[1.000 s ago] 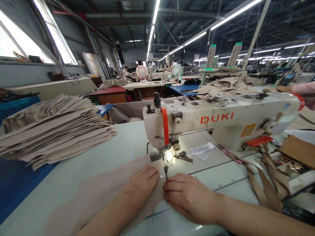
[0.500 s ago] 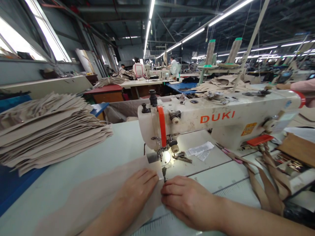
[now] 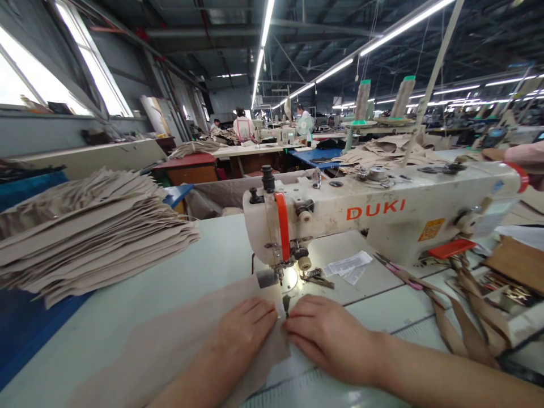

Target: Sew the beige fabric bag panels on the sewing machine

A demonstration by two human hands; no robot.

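A thin beige fabric piece (image 3: 187,323) lies on the pale green table, its far edge near the needle of a white sewing machine (image 3: 327,212). On top of the fabric rests my left hand (image 3: 242,334), fingers stretched forward and lying flat. My right hand (image 3: 325,334) is closed at the fabric's right edge, with bent fingers and the fingertips pinching it. Both hands are just in front of the presser foot (image 3: 281,276), and their fingertips nearly meet. The underside of the right fingers is hidden.
A tall stack of beige fabric pieces (image 3: 102,238) stands at left. White labels (image 3: 348,266) and scissors (image 3: 399,272) lie right of the needle. Brown straps (image 3: 463,323) hang near a box of small parts. Behind the machine are thread cones (image 3: 362,102); another person's arm (image 3: 522,153) shows at right.
My right hand has moved slightly forward along the fabric edge, its fingers now closer together. My left hand keeps its flat pose. The whole view has shifted a little.
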